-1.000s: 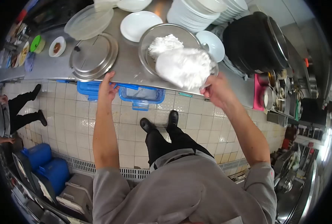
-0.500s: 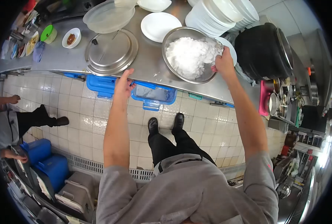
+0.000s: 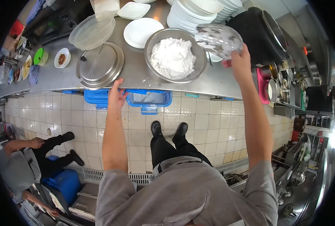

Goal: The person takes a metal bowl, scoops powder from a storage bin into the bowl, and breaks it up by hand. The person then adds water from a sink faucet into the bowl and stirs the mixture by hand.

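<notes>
My right hand (image 3: 239, 66) grips the edge of a shiny, bowl-shaped scoop (image 3: 219, 40) streaked with white. It is held tilted, just right of a steel mixing bowl (image 3: 200, 64); whether it is metal or clear plastic I cannot tell. A heap of white powder (image 3: 173, 58) fills much of the mixing bowl, which rests on the counter. My left hand (image 3: 117, 96) is open and empty at the counter's front edge, fingers apart, close to a round steel lid (image 3: 103, 66). Below it, a blue-rimmed bin (image 3: 149, 98) stands under the counter edge.
Stacked white plates (image 3: 190, 17) and a black pot (image 3: 256, 35) stand behind the bowl. A white plate (image 3: 141, 32), a clear oval lid (image 3: 92, 32) and a small sauce bowl (image 3: 62, 58) lie to the left. At lower left, another person (image 3: 20, 165) is beside blue bins (image 3: 64, 184).
My right hand has lifted the scoop out of the mixing bowl and moved it to the right. My left hand stays by the counter edge. The other person has come further into view.
</notes>
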A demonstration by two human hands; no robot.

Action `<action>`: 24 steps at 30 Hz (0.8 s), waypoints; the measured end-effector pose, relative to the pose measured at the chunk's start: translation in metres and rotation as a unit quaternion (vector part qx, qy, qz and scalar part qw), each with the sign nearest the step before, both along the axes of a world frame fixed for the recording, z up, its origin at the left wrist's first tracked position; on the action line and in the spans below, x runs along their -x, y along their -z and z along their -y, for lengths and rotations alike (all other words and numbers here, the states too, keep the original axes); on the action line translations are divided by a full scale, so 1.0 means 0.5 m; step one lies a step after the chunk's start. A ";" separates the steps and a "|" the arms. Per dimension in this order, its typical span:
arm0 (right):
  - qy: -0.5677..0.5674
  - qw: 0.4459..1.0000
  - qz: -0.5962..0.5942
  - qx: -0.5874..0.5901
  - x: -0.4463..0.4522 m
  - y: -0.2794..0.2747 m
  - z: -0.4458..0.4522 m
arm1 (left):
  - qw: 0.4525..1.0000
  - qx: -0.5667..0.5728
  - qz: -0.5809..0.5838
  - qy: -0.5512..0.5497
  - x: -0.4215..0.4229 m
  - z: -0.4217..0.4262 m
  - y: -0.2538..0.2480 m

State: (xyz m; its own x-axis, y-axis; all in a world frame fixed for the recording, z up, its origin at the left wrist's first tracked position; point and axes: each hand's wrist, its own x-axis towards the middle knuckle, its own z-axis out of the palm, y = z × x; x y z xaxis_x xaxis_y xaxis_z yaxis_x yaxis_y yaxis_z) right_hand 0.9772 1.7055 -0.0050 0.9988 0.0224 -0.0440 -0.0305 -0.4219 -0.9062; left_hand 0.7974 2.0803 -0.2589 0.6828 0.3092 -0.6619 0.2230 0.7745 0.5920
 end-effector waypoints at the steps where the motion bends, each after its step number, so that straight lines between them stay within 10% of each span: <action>1: 0.014 0.991 -0.015 -0.131 0.010 0.015 0.043 | 1.000 0.002 0.005 0.000 0.001 0.002 -0.001; 10: 0.230 0.913 -0.255 -0.219 0.337 0.199 0.276 | 0.979 0.093 0.173 -0.058 0.053 0.084 0.032; 19: 0.104 0.809 -0.450 -0.363 0.428 0.645 0.090 | 0.980 0.048 0.178 -0.078 0.041 0.141 0.031; 24: -0.013 0.820 -0.453 -0.348 0.378 0.666 -0.052 | 0.991 0.039 0.119 -0.053 0.052 0.143 0.057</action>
State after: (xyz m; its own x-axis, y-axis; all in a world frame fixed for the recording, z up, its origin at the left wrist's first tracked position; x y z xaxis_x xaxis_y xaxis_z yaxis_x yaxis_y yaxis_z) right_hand 0.7882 1.7317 -0.3380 0.5612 0.3792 -0.7357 -0.8244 0.1772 -0.5375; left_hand 0.7713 2.0088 -0.2875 0.7883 0.3428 -0.5109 -0.0012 0.8313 0.5559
